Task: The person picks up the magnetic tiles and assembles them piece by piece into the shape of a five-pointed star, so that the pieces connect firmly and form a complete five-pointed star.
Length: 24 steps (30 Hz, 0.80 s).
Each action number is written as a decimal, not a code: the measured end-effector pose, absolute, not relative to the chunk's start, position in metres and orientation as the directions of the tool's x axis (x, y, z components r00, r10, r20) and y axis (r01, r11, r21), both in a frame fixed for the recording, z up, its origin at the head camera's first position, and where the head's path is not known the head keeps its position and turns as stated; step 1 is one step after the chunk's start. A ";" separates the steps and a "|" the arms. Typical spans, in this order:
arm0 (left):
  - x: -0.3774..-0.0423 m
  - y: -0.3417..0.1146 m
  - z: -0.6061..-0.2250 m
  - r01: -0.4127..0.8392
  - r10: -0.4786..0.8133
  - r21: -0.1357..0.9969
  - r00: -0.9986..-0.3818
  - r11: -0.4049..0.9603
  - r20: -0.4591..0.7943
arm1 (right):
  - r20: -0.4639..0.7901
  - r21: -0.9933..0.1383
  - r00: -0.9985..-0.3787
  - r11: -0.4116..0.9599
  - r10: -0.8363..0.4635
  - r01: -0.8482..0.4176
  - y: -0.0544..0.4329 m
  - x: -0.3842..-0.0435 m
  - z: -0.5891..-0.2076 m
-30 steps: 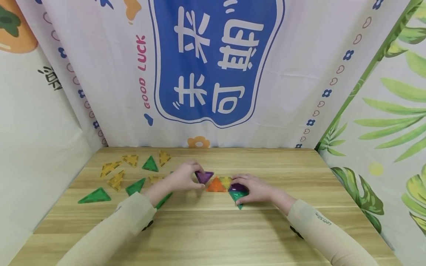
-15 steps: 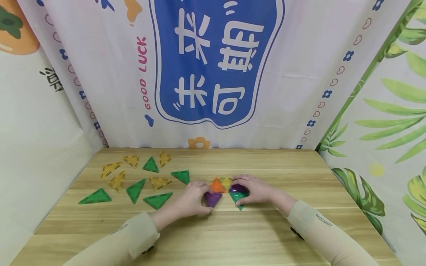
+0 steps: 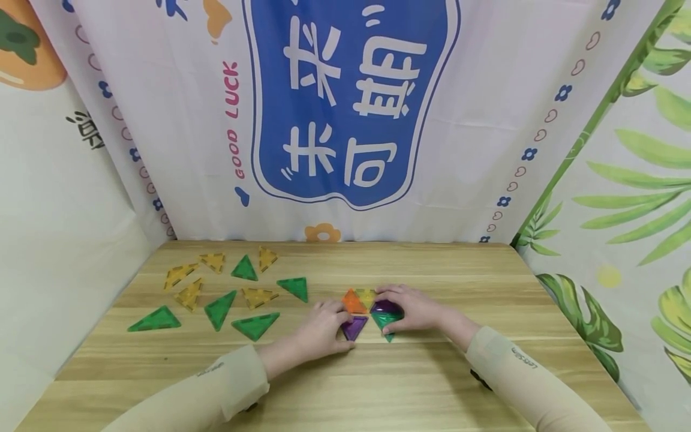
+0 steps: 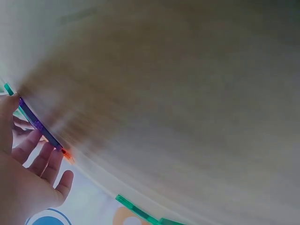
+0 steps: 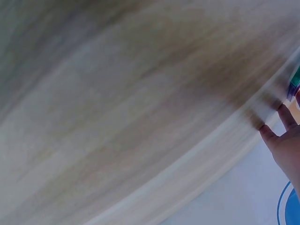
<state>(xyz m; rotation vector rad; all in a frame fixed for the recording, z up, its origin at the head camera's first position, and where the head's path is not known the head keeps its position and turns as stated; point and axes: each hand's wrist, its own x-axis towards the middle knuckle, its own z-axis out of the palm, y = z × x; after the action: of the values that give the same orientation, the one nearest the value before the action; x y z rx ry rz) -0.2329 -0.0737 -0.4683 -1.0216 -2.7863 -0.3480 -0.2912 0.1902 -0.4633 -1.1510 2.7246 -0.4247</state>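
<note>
In the head view my left hand [image 3: 324,330] pinches a purple triangular magnetic tile [image 3: 354,328], fingers at its upper left and thumb at its lower tip. Just above that tile lies an orange triangular tile [image 3: 353,302], with a yellow tile [image 3: 367,297] against its right side. My right hand [image 3: 411,309] holds another purple tile [image 3: 384,306] and a teal-green tile [image 3: 387,324] beside it, with the thumb on the green one; its fingers partly cover both. The left wrist view shows the pinched purple tile [image 4: 35,119] edge-on between thumb and fingers.
Loose green tiles [image 3: 255,326] and yellow tiles [image 3: 259,297] are spread over the left part of the wooden table [image 3: 345,384]. A printed curtain [image 3: 475,150] hangs behind the table's back edge, and cloth hangs at both sides.
My left hand has carried its purple tile from the orange tile's upper left down to below it, then slightly right. The orange tile has shifted slightly right. My right hand stays in place.
</note>
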 end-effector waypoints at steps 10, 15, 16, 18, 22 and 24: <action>-0.241 -0.075 -0.466 0.665 0.636 0.160 -0.746 0.729 0.201 | -0.030 -0.315 -0.692 0.664 -0.721 -0.678 0.189 -0.291 -0.463; -0.244 -0.083 -0.456 0.672 0.641 0.213 -0.741 0.710 0.202 | -0.022 -0.313 -0.688 0.659 -0.725 -0.684 0.189 -0.292 -0.465; -0.245 -0.086 -0.453 0.668 0.635 0.218 -0.744 0.711 0.208 | -0.021 -0.312 -0.687 0.658 -0.726 -0.685 0.189 -0.292 -0.465; -0.249 -0.094 -0.447 0.652 0.615 0.231 -0.758 0.722 0.218 | -0.019 -0.308 -0.687 0.658 -0.727 -0.687 0.189 -0.292 -0.465; -0.259 -0.113 -0.435 0.592 0.564 0.235 -0.806 0.771 0.180 | -0.025 -0.309 -0.689 0.661 -0.725 -0.684 0.190 -0.291 -0.465; -0.264 -0.124 -0.431 0.565 0.546 0.256 -0.825 0.784 0.147 | -0.028 -0.314 -0.688 0.660 -0.725 -0.683 0.191 -0.290 -0.464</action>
<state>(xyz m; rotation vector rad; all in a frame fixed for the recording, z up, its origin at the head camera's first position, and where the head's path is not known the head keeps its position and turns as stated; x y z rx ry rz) -0.2636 -0.1241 -0.4307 -0.9056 -2.9064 -0.4490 -0.2902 0.1908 -0.4643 -1.1627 2.7230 -0.4219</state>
